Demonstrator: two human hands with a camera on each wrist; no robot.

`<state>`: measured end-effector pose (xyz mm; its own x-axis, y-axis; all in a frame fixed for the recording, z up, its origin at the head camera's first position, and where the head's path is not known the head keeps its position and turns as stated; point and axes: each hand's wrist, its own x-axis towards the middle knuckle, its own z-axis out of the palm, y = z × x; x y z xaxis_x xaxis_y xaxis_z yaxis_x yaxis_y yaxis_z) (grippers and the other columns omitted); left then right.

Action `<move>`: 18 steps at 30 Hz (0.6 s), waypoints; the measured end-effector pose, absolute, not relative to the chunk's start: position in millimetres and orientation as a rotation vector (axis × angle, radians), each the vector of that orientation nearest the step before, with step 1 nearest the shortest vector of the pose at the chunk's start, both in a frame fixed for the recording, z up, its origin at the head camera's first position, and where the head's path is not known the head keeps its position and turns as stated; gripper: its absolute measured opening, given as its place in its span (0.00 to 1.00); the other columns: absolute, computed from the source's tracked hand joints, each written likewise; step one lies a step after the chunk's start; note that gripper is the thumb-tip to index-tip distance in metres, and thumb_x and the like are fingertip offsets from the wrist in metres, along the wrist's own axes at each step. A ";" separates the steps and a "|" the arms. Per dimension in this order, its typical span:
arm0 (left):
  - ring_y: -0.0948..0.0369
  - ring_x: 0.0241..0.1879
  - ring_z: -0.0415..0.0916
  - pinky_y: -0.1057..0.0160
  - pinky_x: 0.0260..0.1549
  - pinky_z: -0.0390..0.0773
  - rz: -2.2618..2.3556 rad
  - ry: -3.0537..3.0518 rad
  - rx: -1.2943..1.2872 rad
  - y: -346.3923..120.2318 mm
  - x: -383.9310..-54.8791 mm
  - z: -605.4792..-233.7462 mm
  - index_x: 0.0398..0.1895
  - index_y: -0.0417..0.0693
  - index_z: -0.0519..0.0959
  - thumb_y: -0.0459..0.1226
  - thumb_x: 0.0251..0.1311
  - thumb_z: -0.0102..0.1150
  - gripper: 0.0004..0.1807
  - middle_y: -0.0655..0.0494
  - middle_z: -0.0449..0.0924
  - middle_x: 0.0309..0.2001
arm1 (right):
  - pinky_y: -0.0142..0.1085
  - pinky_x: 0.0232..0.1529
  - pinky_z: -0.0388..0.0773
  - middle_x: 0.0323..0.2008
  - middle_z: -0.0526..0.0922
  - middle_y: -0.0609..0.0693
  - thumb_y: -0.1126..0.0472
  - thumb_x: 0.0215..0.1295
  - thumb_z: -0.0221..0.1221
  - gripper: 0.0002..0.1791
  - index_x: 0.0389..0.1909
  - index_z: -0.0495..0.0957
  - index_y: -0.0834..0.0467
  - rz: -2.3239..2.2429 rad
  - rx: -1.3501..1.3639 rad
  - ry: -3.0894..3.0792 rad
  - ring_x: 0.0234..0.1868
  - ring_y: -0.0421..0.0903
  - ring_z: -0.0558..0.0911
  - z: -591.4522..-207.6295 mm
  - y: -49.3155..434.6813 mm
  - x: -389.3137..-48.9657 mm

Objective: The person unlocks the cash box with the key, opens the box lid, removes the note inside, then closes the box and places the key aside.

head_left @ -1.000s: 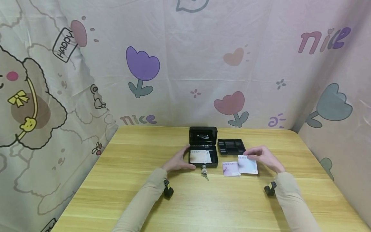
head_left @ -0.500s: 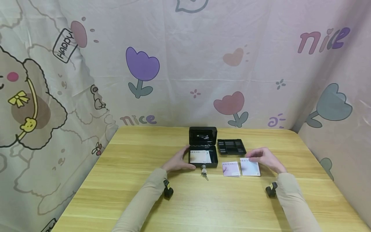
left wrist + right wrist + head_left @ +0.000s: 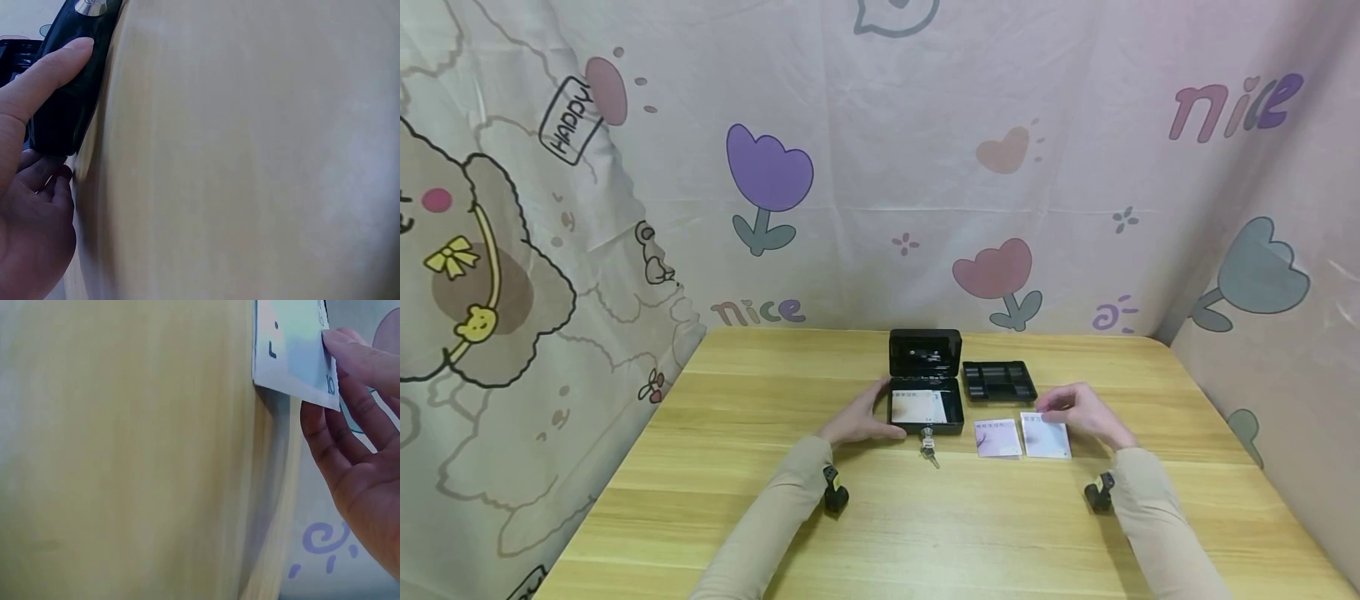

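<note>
A black cash box [image 3: 943, 427] stands with its lid raised, and paper notes [image 3: 912, 407] lie inside it. My left hand [image 3: 863, 417] holds its left front corner; in the left wrist view the thumb [image 3: 65, 61] presses the front face while the other fingers reach behind the side. Keys [image 3: 929, 450] hang from the front lock. My right hand [image 3: 1084, 412] pinches the far edge of a pale blue paper note [image 3: 1047, 440] between thumb and fingers. In the right wrist view that note's near edge is raised off the table. A pinkish-purple note [image 3: 997, 440] lies just left of it.
A black compartment tray [image 3: 998, 381] sits to the right of the box, behind the notes. The wooden table [image 3: 955, 533] ends at a patterned cloth backdrop [image 3: 865, 267]. Each wrist wears a small black camera [image 3: 835, 492].
My right hand has moved the pale blue note slightly right and towards me, off the pinkish-purple note it overlapped. The left hand and the cash box have stayed put.
</note>
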<state>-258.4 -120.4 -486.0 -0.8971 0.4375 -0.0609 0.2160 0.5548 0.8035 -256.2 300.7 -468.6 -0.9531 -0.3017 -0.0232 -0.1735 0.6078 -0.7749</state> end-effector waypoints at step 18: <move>0.42 0.78 0.51 0.40 0.77 0.55 1.261 2.536 0.565 -121.2 -258.8 -486.8 0.81 0.42 0.46 0.45 0.47 0.79 0.64 0.40 0.48 0.81 | 0.26 0.39 0.80 0.42 0.88 0.62 0.67 0.61 0.66 0.12 0.44 0.85 0.67 -1.263 -0.385 2.711 0.39 0.41 0.82 -468.2 298.6 -255.1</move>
